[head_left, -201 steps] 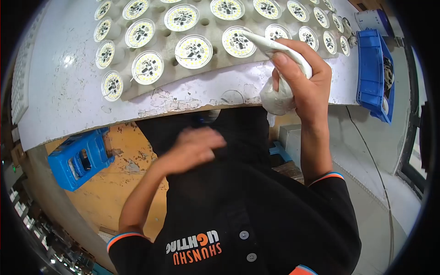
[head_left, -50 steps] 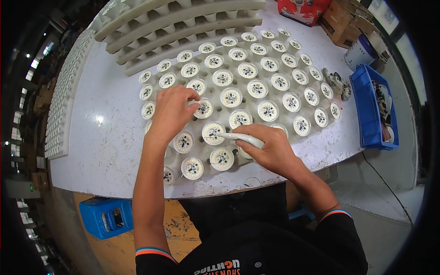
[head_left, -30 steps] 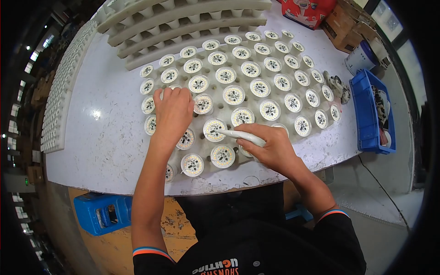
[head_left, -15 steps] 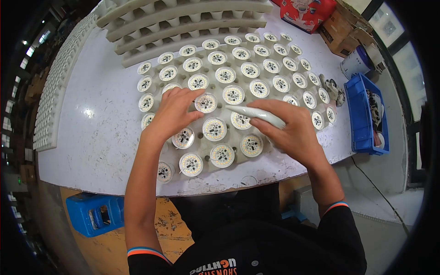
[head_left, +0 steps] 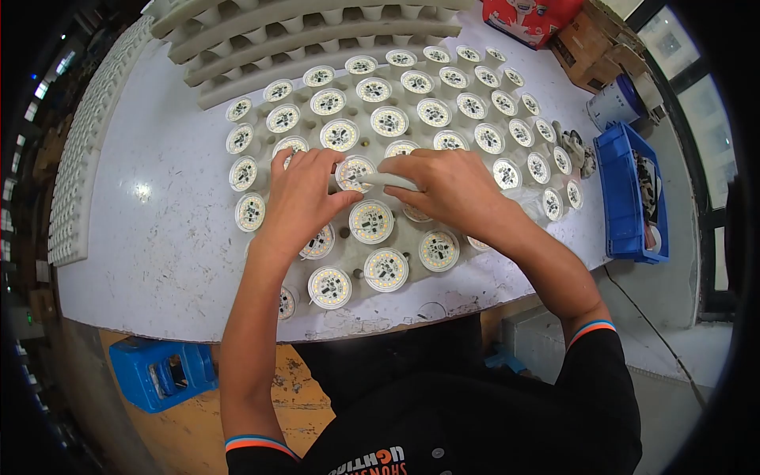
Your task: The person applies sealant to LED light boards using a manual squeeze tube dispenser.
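Observation:
Rows of round lamp bases with LED boards stand in a pale foam tray (head_left: 412, 283) on the white table. At the middle, my left hand (head_left: 307, 190) has its thumb and fingers apart at the left edge of one LED board (head_left: 355, 172). My right hand (head_left: 443, 184) is closed around a white tube (head_left: 388, 181), whose tip points left over that same board. Whether the tip touches the board cannot be made out. Another LED board (head_left: 371, 222) lies just below the tube.
Stacked foam trays (head_left: 261, 49) stand at the back, and another long tray (head_left: 95, 158) lies along the left. A blue bin (head_left: 625, 194) with parts, a white bucket (head_left: 609, 107), a cardboard box (head_left: 590, 47) and a red bag (head_left: 522, 20) are at right.
My right hand has moved left with the white tube, bringing its tip over the board beside my left hand. My left hand has stayed nearly in place.

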Action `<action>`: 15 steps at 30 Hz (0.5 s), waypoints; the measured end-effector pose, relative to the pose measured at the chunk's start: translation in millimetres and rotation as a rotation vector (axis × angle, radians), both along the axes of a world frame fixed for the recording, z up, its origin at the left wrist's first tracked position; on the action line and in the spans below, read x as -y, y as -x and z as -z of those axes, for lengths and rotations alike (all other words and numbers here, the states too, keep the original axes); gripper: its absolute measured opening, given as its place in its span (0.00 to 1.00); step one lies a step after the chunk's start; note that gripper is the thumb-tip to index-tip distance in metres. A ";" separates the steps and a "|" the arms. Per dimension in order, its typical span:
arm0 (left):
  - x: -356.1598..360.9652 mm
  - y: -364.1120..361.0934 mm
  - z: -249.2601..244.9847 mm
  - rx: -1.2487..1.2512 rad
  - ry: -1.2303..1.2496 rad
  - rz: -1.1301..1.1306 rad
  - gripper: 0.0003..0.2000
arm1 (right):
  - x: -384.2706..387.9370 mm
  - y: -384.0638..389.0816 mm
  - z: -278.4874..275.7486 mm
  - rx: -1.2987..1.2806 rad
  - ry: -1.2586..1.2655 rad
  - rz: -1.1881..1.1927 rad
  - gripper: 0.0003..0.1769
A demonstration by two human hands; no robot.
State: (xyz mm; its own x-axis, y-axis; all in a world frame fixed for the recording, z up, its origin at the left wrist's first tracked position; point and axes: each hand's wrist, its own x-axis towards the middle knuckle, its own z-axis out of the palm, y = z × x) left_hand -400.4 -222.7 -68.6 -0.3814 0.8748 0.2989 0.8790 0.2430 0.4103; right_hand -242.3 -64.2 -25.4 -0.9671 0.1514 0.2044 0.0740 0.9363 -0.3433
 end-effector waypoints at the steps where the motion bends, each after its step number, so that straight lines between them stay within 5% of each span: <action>1: -0.1 -0.6 0.1 0.010 -0.005 -0.013 0.24 | 0.4 0.9 1.4 0.010 -0.003 0.005 0.13; 15: -1.6 -2.2 0.9 0.052 -0.026 -0.015 0.24 | 2.4 6.4 9.6 0.099 -0.096 0.025 0.14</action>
State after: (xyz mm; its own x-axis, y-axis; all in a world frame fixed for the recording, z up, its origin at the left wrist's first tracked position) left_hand -398.2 -221.1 -69.4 -0.4102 0.8611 0.3003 0.8524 0.2450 0.4619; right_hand -248.7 -66.5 -35.0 -0.9795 0.1600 0.1227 0.1269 0.9620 -0.2419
